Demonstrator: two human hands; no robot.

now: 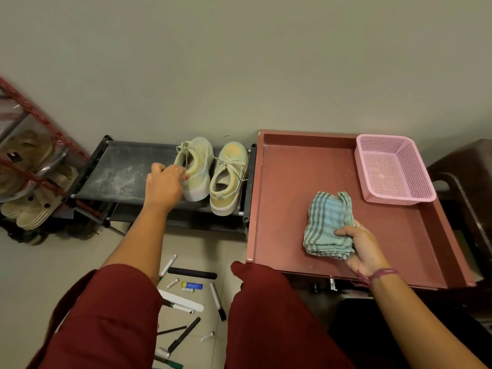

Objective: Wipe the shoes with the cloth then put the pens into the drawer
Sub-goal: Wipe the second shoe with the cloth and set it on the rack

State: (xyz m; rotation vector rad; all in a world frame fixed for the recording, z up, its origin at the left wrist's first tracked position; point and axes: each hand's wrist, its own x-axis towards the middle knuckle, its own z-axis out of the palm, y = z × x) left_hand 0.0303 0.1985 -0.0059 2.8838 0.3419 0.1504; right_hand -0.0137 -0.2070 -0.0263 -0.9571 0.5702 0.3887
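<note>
a pair of pale yellow-green canvas lace-up sneakers sits side by side at the right end of a low black shoe rack shelf [117, 171] against the wall. the left sneaker [195, 166] is tilted, and the left hand [163, 186] curls round its heel edge, fingers hooked at the collar. the right sneaker [229, 178] stands flat just beside it, touching nothing but the shelf. the folded blue-green checked cloth [328, 225] lies on the wide reddish-brown tray-like top [287, 182] to the right of the rack, and the right hand [363, 249] grips its lower right corner, thumb on top and fingers curled beneath. a pink perforated plastic basket [394, 169] stands in the far right corner of that reddish top, apart from the cloth. on the pale tiled floor [32, 262] between the person's knees, clad in dark red trousers [106, 315], lie scattered pens and markers [186, 296]: white ones, black ones, a small blue and yellow one, a green-tipped one near the bottom edge. at the far left a red-framed rack [40, 115] holds beige sandals [32, 209].
</note>
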